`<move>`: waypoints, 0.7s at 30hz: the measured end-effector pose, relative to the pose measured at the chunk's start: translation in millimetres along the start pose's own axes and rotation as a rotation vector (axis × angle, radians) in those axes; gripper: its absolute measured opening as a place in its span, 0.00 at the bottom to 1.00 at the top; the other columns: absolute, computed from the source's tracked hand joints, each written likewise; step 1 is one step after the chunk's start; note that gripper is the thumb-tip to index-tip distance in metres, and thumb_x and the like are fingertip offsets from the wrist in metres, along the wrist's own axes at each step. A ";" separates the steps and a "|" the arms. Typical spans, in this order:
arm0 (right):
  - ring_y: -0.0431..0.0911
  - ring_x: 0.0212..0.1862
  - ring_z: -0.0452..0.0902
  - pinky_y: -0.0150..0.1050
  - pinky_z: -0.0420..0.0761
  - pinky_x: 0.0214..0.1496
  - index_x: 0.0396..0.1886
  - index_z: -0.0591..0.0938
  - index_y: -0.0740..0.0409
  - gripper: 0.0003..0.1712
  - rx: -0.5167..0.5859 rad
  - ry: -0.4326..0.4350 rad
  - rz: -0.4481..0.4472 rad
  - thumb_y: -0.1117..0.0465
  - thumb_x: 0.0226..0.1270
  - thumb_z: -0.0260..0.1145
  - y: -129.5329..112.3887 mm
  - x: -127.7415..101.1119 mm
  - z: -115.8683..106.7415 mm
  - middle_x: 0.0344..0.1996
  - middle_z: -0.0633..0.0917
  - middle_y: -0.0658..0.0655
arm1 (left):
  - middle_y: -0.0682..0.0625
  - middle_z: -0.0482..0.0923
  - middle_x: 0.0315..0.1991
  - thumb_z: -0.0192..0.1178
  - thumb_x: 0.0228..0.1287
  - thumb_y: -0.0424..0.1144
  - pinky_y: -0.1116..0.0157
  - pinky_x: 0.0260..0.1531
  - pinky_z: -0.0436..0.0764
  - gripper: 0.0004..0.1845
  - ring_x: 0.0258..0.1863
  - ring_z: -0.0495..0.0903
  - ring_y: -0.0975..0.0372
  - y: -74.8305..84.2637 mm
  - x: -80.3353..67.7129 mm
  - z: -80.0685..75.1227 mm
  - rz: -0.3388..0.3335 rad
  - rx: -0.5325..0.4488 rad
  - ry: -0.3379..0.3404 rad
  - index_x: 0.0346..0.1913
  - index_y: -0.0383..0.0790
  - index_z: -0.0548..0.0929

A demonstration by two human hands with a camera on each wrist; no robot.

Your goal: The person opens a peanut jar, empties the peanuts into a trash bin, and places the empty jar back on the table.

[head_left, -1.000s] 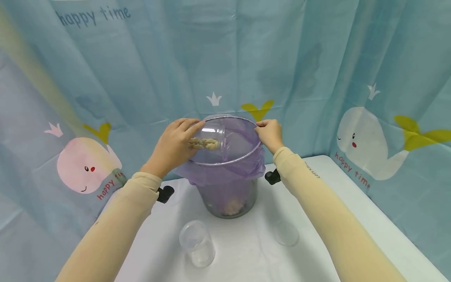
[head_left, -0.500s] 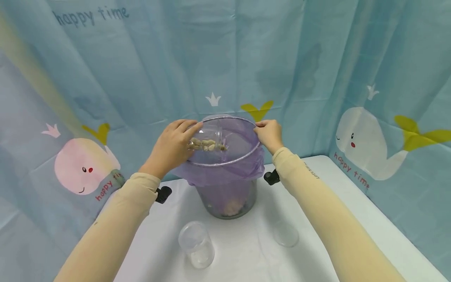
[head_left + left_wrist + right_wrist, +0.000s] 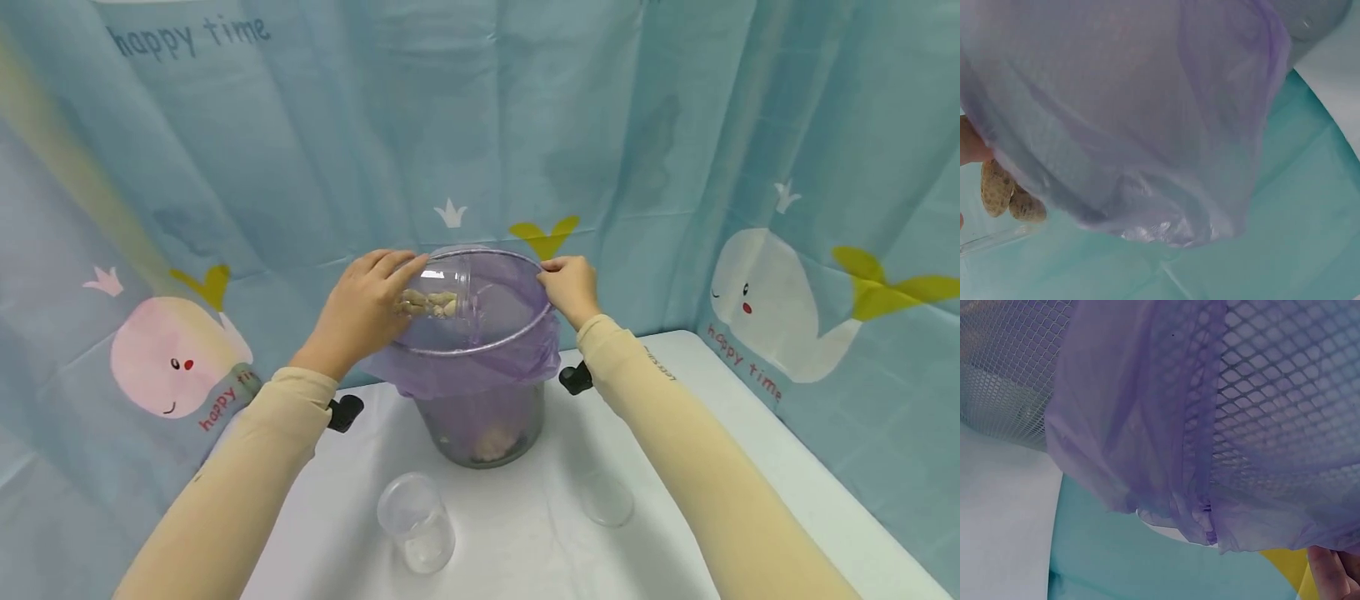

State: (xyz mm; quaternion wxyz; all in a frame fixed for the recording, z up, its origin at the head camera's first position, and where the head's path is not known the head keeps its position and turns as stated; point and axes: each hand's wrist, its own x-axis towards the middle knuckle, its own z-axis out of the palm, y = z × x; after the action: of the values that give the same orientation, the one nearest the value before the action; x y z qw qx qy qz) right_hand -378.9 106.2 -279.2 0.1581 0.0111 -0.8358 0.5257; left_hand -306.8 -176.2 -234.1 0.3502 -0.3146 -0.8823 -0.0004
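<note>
My left hand (image 3: 367,300) grips a clear plastic jar (image 3: 450,273) lying on its side over the rim of a wire-mesh bin (image 3: 1272,381). Several unshelled peanuts (image 3: 429,302) lie along the jar's lower wall; two peanuts (image 3: 997,187) also show in the left wrist view. The jar's mouth faces right, inside the bin's opening. A purple bin bag (image 3: 480,371) lines the bin and folds over its rim. At the right side, my right hand (image 3: 572,287) pinches the rim with the bag. Pale contents show dimly near the bin's bottom.
On the white table (image 3: 525,533), a second clear jar (image 3: 416,525) stands in front of the bin at the left. To its right lies a clear round lid (image 3: 607,498). A blue whale-print curtain (image 3: 337,167) hangs close behind and beside the table.
Half a second ago a peanut lay at the jar's mouth; now none shows there. The jar stays tipped on its side, and the right hand keeps its hold on the rim.
</note>
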 end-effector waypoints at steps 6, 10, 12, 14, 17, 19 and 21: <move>0.56 0.50 0.84 0.46 0.86 0.52 0.56 0.84 0.63 0.17 0.000 0.012 0.010 0.64 0.70 0.63 0.9 -0.2 -0.4 0.55 0.85 0.64 | 0.38 0.76 0.63 0.75 0.46 0.28 0.46 0.68 0.71 0.41 0.63 0.72 0.42 -1.5 2.1 -0.7 0.007 -0.036 0.125 0.68 0.37 0.73; 0.56 0.50 0.84 0.47 0.86 0.52 0.55 0.84 0.64 0.17 0.004 0.006 0.001 0.64 0.69 0.64 0.1 -0.9 0.3 0.54 0.85 0.64 | 0.39 0.76 0.63 0.75 0.47 0.28 0.46 0.68 0.71 0.40 0.64 0.72 0.43 -1.5 -2.4 3.2 0.018 -0.029 0.054 0.68 0.38 0.74; 0.56 0.51 0.84 0.47 0.86 0.52 0.55 0.84 0.64 0.17 0.004 0.010 -0.005 0.64 0.69 0.64 -0.3 -0.8 1.0 0.54 0.86 0.64 | 0.39 0.76 0.64 0.75 0.46 0.28 0.47 0.68 0.71 0.41 0.65 0.72 0.43 -0.9 -3.6 3.4 0.013 -0.022 0.040 0.68 0.38 0.73; 0.56 0.51 0.84 0.47 0.86 0.52 0.55 0.84 0.64 0.17 0.004 0.010 -0.006 0.64 0.69 0.64 -0.3 -0.6 1.0 0.55 0.85 0.64 | 0.39 0.75 0.64 0.75 0.47 0.29 0.47 0.68 0.71 0.41 0.65 0.71 0.43 -0.4 -3.3 3.1 0.015 -0.017 0.045 0.69 0.38 0.72; 0.56 0.50 0.84 0.46 0.86 0.52 0.56 0.84 0.63 0.17 0.000 0.009 -0.001 0.64 0.69 0.63 -0.2 -0.5 0.4 0.55 0.85 0.64 | 0.39 0.74 0.65 0.74 0.48 0.30 0.48 0.70 0.69 0.43 0.66 0.70 0.44 -0.3 -1.4 1.4 0.005 0.006 0.064 0.70 0.35 0.69; 0.56 0.51 0.84 0.46 0.86 0.51 0.56 0.84 0.63 0.17 0.000 0.008 0.001 0.64 0.70 0.63 -0.4 -0.6 0.4 0.55 0.85 0.64 | 0.39 0.74 0.65 0.73 0.48 0.30 0.49 0.72 0.67 0.43 0.66 0.70 0.44 0.5 -0.3 0.5 0.007 0.024 0.064 0.70 0.34 0.68; 0.56 0.51 0.84 0.46 0.86 0.51 0.56 0.84 0.63 0.17 0.005 0.006 0.000 0.64 0.69 0.63 -0.2 -0.8 0.6 0.55 0.85 0.64 | 0.39 0.74 0.65 0.74 0.47 0.30 0.50 0.73 0.66 0.42 0.67 0.70 0.45 1.8 -0.2 0.4 0.004 0.033 0.061 0.69 0.33 0.68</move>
State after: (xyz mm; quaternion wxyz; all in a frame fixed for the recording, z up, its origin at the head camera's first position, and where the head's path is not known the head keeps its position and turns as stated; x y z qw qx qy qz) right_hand -378.3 105.4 -279.5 0.1605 0.0102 -0.8341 0.5276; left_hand -305.9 -174.8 -234.9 0.3821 -0.3105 -0.8704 0.0051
